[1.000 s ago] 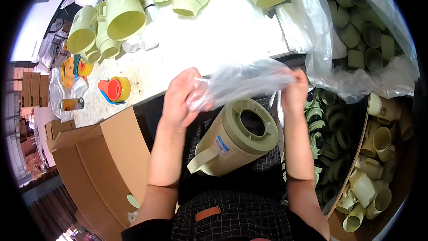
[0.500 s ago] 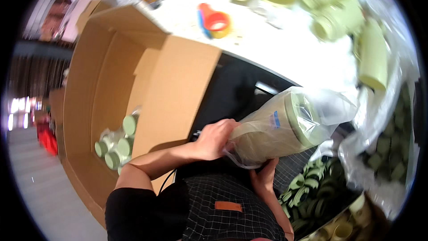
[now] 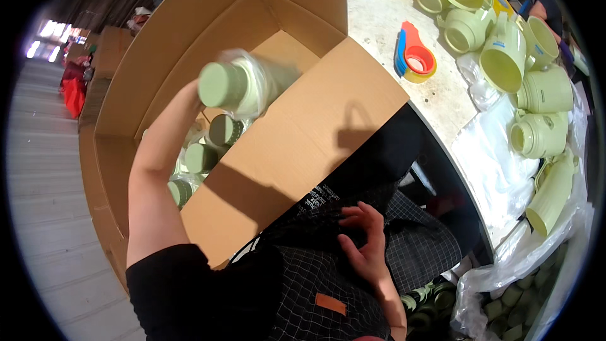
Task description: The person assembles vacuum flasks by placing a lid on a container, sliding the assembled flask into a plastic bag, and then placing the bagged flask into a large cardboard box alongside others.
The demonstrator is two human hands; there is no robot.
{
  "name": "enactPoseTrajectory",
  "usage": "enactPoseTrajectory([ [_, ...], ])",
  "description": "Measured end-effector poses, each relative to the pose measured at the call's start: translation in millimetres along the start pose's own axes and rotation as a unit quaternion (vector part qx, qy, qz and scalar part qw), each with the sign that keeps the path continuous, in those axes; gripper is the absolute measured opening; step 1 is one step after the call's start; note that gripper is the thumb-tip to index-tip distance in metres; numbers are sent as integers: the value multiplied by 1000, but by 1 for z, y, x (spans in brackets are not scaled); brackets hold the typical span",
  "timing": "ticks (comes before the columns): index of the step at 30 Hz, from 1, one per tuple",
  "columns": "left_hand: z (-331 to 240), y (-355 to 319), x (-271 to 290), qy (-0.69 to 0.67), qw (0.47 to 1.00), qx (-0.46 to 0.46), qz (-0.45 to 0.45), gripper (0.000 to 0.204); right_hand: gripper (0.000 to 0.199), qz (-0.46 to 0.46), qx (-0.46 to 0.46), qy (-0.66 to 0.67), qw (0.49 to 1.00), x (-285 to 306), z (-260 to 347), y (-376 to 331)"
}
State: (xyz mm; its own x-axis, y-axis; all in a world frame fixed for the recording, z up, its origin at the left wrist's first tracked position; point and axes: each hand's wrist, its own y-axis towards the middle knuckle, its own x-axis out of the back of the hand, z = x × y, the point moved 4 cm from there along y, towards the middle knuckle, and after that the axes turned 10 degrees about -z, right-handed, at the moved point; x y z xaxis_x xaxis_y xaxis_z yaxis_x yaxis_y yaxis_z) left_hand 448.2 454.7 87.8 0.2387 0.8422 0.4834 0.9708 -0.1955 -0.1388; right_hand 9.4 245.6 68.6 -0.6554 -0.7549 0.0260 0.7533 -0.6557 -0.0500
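A pale green jug (image 3: 268, 88) with a darker green lid, wrapped in a clear plastic bag, is tilted over the opening of a cardboard box (image 3: 290, 120). My left hand (image 3: 193, 96) is at its lid end and supports it; most of the fingers are hidden behind the jug. Below it, several more bagged jugs (image 3: 201, 158) stand inside the box with their lids up. My right hand (image 3: 364, 240) hovers in front of my checked apron (image 3: 297, 278), fingers loosely bent and apart, with nothing in it.
To the right, a white table (image 3: 435, 104) carries several light green jug bodies (image 3: 503, 53), a red and blue tape dispenser (image 3: 416, 57) and clear plastic bags (image 3: 489, 151). At lower right, green parts (image 3: 517, 303) lie in a plastic-lined container. Another person's arm (image 3: 548, 16) shows at the far right.
The bagged jug has moved from in front of me, where both hands held it, leftward over the box. My right hand has let go of it. The view has turned toward the box.
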Motion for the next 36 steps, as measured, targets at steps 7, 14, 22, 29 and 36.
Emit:
enactPoseTrajectory([
  [7,146,103,-18,178,984,4,17,50,55,-220,-53,-74,971,101,-21,-8],
  [14,101,157,-27,270,961,-48,-42,46,68,-669,87,-502,541,377,29,24],
  [22,-121,11,-211,72,902,-418,78,39,32,-698,-14,-321,641,424,-5,47],
  [29,-248,-367,-343,-127,528,-747,382,61,22,-480,146,-448,740,250,47,-57],
  [36,-227,-387,-384,249,506,-463,684,32,29,-672,-38,-445,591,357,18,-162],
])
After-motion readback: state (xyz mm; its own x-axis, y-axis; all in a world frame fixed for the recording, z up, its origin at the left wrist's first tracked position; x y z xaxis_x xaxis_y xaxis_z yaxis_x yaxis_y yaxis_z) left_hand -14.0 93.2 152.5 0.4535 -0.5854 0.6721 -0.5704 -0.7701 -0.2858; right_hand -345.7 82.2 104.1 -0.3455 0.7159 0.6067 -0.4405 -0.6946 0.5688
